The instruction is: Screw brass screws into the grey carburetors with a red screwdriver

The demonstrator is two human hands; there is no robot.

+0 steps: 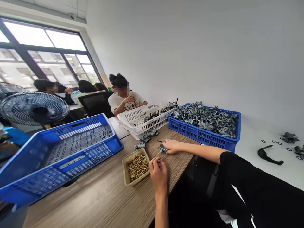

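Observation:
My right hand [173,146] is on the wooden table with its fingers closed around a small grey metal casting [163,149]. A thin dark piece sticks out beside those fingertips. Close to the right rim of a beige tray [125,172] is my left hand [159,174], its fingers loosely bent and apart, and nothing can be seen in them. Many small brass-coloured screws or pins [138,167] fill the tray. Several more grey castings [145,138] lie on the table behind it.
A blue crate [201,134] heaped with grey castings stands behind my right arm. Beside it, a white basket [142,128] holds dark assemblies. A tilted blue crate [87,161] and a fan [35,109] are at left. Another person [124,98] sits across. Black rings lie on the right-hand white table [251,142].

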